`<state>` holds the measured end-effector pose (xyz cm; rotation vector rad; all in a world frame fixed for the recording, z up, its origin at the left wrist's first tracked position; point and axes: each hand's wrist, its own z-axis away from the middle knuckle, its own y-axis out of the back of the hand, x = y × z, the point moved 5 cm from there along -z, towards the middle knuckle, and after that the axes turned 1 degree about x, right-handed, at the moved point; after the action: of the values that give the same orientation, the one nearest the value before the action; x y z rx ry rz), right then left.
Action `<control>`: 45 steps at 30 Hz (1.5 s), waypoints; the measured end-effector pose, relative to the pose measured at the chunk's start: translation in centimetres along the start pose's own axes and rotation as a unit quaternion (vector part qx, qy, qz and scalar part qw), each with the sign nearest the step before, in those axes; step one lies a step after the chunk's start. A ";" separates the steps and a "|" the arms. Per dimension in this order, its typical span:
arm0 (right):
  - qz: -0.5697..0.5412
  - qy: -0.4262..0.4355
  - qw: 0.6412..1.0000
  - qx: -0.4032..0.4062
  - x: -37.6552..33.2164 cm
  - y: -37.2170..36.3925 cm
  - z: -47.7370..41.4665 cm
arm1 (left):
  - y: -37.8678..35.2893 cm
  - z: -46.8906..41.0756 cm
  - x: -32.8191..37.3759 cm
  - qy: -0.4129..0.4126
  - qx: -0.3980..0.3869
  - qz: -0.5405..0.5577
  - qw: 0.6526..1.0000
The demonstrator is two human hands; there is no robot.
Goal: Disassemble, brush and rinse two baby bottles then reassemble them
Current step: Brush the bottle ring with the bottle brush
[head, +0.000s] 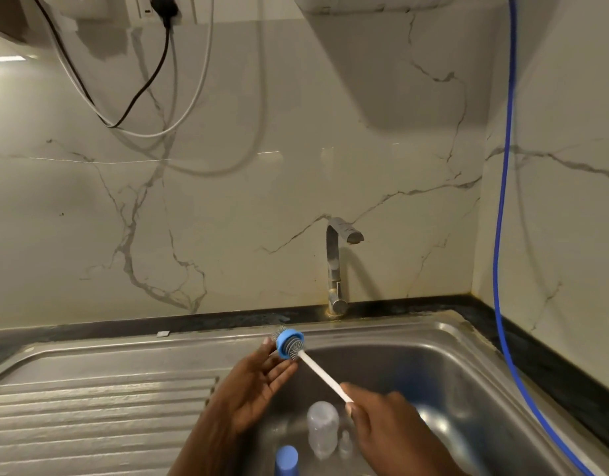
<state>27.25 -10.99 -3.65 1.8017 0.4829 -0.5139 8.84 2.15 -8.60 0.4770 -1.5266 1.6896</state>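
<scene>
Blue plastic collar ring (289, 343) up over the near rim of the steel sink (467, 355), pinched at the fingertips and thumb of the left grip (253, 389). Threaded through it, the grey bristle head of a bottle brush (293, 350), bristles showing on both sides of the ring. Right grip (382, 427) curled round the low end of the brush's white handle (322, 372), angled up toward the ring.

Down in the basin, below both hands: a clear bottle body (323, 429) with no top on it, and just beside it a small clear piece, probably the teat (346, 444). At the bottom edge, a blue-topped thing (286, 458), cut off by the frame; possibly the second bottle, impossible to tell whether taken apart.

No visible stream from the tap (335, 266).

Judging by this: one bottle already apart, brushing under way on its ring. Unclear whether the body and teat are brushed. Rinsing, the second bottle and reassembly of both seemingly all left, so likely well short of half done.
</scene>
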 end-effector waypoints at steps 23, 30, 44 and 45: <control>0.059 0.024 0.998 -0.020 1.5 -1.0 -0.8 | -1.2 0.8 -0.6 0.036 0.011 -0.118 0.992; -0.246 0.032 0.951 -0.185 -0.1 -2.7 0.0 | -0.4 1.1 0.1 0.045 -0.090 0.039 0.994; 0.021 0.016 0.999 -0.030 1.1 -1.2 -0.8 | -0.4 0.8 -0.2 0.036 0.008 -0.138 0.990; 0.027 0.031 0.998 -0.048 0.4 -1.5 -0.2 | -0.5 0.9 -0.3 0.036 0.008 -0.127 0.991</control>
<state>26.73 -10.32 -4.97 1.7384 0.4927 -0.3927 9.18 1.22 -8.32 0.5873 -1.3404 1.5062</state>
